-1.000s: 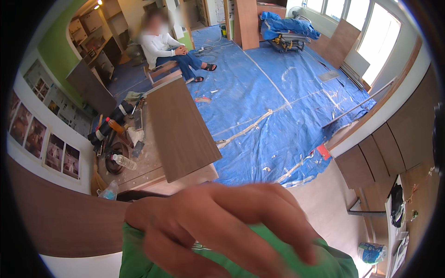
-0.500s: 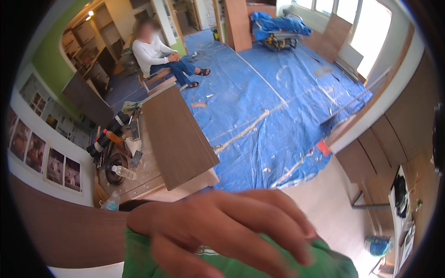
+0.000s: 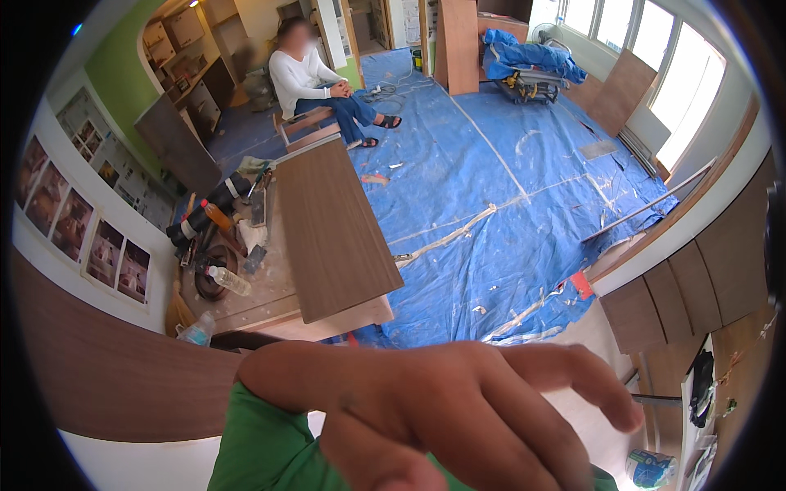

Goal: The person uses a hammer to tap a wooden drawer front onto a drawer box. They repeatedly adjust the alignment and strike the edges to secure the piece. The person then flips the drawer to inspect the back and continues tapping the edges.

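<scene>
Brown panel [image 3: 336, 229], flat along the worktop [image 3: 270, 286]'s right side: looks stiff, fairly heavy, smooth enough to slip, so both long edges suit you best. Your left hand [image 3: 434, 401] hangs near, well apart, fingers loosely spread, visibly holding nothing; right hand's out of view.

Free room above tarp [image 3: 475, 262] (board [image 3: 337, 229] leftward).

The left hand [image 3: 446, 393] is cropped below, the seated person's head [image 3: 296, 37] blurred.
</scene>
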